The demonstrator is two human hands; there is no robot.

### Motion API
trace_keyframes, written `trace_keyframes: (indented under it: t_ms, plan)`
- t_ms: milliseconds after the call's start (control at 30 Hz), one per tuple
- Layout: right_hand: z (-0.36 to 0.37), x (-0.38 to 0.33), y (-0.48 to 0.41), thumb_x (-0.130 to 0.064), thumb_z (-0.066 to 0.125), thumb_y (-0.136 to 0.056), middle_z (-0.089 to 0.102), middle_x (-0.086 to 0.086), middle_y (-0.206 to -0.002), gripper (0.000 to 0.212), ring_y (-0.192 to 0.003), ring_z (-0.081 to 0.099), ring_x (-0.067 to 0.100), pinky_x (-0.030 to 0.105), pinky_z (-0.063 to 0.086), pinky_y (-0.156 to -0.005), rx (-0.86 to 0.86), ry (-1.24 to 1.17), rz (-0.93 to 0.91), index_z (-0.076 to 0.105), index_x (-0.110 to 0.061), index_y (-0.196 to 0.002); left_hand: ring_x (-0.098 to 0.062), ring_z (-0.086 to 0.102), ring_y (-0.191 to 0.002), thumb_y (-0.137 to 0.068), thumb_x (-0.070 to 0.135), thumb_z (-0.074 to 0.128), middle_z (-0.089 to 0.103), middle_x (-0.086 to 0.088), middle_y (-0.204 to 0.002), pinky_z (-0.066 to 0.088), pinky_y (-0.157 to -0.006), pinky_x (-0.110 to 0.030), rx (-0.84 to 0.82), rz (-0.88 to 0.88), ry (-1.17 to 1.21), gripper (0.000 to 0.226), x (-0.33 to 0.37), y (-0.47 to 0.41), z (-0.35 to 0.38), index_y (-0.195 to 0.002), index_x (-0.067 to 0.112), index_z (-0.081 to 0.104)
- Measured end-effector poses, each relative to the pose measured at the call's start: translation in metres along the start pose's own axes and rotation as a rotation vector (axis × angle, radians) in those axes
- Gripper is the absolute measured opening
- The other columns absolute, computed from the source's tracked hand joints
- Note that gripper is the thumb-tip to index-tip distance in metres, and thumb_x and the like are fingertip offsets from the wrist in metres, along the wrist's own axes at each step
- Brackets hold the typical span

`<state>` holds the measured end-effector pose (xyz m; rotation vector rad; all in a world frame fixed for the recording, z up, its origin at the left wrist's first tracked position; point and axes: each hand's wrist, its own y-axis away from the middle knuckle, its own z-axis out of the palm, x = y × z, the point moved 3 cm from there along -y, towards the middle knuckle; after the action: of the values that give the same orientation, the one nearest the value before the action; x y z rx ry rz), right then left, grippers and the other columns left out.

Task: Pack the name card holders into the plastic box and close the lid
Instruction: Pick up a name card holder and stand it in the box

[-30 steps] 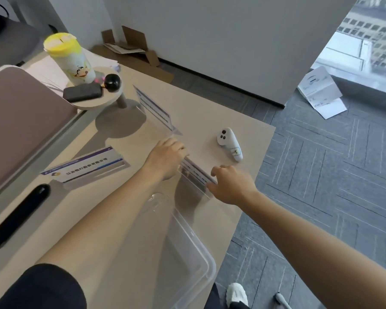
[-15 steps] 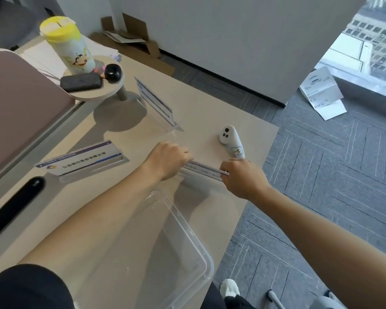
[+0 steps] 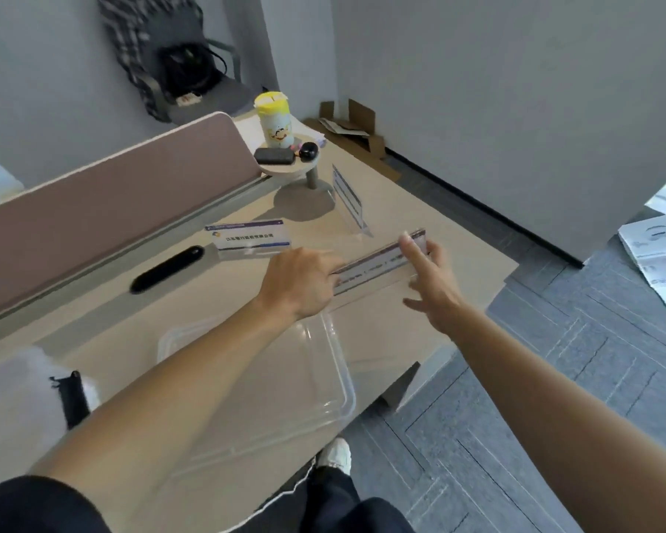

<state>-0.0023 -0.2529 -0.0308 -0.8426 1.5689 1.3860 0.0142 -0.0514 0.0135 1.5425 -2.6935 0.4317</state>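
Note:
A long clear name card holder with a purple-edged card hangs tilted just above the beige desk. My left hand grips its left end. At its right end my right hand touches it with straight, spread fingers, the index finger in front of the card. The clear plastic box lies open on the desk below my left forearm, which hides part of it. A second holder stands behind my left hand. The third holder stands edge-on further back.
A small round stand carries a yellow-lidded cup, a black case and a black ball. A pink divider borders the desk's left side, with a black oval slot beside it. The desk's edge drops to grey carpet on the right.
The held holder has come up off the desk and swung more level. My right hand's fingers have straightened at its right end. The view has pulled back and turned left.

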Motion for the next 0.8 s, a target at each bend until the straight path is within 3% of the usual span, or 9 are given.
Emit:
trace_keyframes:
  t_ms: [67,167,267,367,433,533,600,667,800]
  plan:
    - [0.019,-0.01,0.016,-0.062,0.07,-0.078,0.047,0.01,-0.138,0.086,-0.124,0.05,0.036,0.057,0.049,-0.098,-0.121,-0.102,0.018,0.026,-0.035,-0.147,-0.027,0.066,-0.078,-0.085,0.029,0.065,0.071,0.006,-0.085,0.052,-0.059,-0.035,0.045,-0.091,-0.001,0.009,0.01,0.034,-0.021,-0.092,0.027,0.069]
    - [0.048,-0.027,0.037,-0.047,0.072,-0.084,0.053,0.005,-0.118,0.078,-0.112,0.056,0.033,0.056,0.049,-0.098,-0.269,-0.086,-0.006,0.026,-0.035,-0.146,-0.023,0.064,-0.079,-0.087,0.034,0.065,0.07,0.009,-0.091,0.054,-0.064,-0.037,0.055,-0.228,0.026,0.015,0.02,0.084,-0.049,-0.098,0.027,0.072]
    - [0.083,-0.037,0.062,-0.049,0.071,-0.083,0.052,0.003,-0.12,0.068,-0.11,0.058,0.033,0.054,0.051,-0.095,-0.411,0.056,-0.092,0.033,-0.038,-0.139,-0.009,0.062,-0.084,-0.088,0.045,0.064,0.067,0.014,-0.103,0.054,-0.074,-0.034,-0.065,-0.36,0.164,0.028,0.023,0.133,-0.081,-0.111,0.03,0.068]
    - [0.124,-0.045,0.093,-0.059,0.071,-0.074,0.056,0.004,-0.126,0.075,-0.105,0.063,0.032,0.051,0.054,-0.09,-0.591,0.211,-0.211,0.04,-0.034,-0.137,0.0,0.05,-0.114,-0.081,0.067,0.059,0.05,0.02,-0.131,0.043,-0.099,-0.027,-0.277,-0.465,0.308,0.061,0.013,0.191,-0.103,-0.135,0.04,0.051]
    - [0.15,-0.048,0.112,-0.064,0.068,-0.065,0.057,0.003,-0.126,0.079,-0.101,0.065,0.032,0.05,0.055,-0.089,-0.686,0.247,-0.233,0.046,-0.033,-0.135,0.003,0.036,-0.127,-0.078,0.07,0.06,0.036,0.029,-0.139,0.033,-0.108,-0.026,-0.336,-0.535,0.463,0.072,0.006,0.229,-0.111,-0.142,0.053,0.034]
    - [0.203,-0.049,0.142,-0.06,0.066,-0.068,0.055,0.002,-0.122,0.065,-0.09,0.066,0.029,0.05,0.054,-0.087,-0.802,0.215,-0.22,0.053,-0.032,-0.125,0.007,0.027,-0.133,-0.084,0.046,0.07,0.023,0.041,-0.14,0.028,-0.105,-0.016,-0.226,-0.604,0.782,0.079,-0.006,0.283,-0.118,-0.144,0.059,0.02]
    - [0.239,-0.049,0.162,-0.055,0.062,-0.074,0.054,0.0,-0.12,0.059,-0.089,0.065,0.028,0.052,0.053,-0.091,-0.855,0.22,-0.24,0.051,-0.034,-0.128,-0.005,0.032,-0.138,-0.081,0.04,0.076,0.027,0.021,-0.151,0.035,-0.108,-0.023,-0.114,-0.664,0.916,0.086,-0.018,0.313,-0.122,-0.143,0.062,0.02]
    - [0.28,-0.046,0.184,-0.056,0.059,-0.077,0.054,0.001,-0.123,0.059,-0.093,0.065,0.03,0.056,0.052,-0.095,-0.905,0.267,-0.281,0.05,-0.036,-0.132,-0.017,0.046,-0.128,-0.074,0.042,0.081,0.034,0.005,-0.147,0.043,-0.106,-0.035,-0.023,-0.73,0.982,0.091,-0.034,0.347,-0.131,-0.138,0.068,0.022]
    - [0.354,-0.041,0.237,-0.07,0.063,-0.07,0.047,-0.002,-0.143,0.078,-0.114,0.062,0.034,0.057,0.051,-0.095,-0.946,0.333,-0.313,0.045,-0.041,-0.14,-0.016,0.052,-0.111,-0.067,0.045,0.083,0.039,0.012,-0.133,0.047,-0.101,-0.037,0.156,-0.763,1.001,0.093,-0.07,0.408,-0.148,-0.137,0.066,0.026]
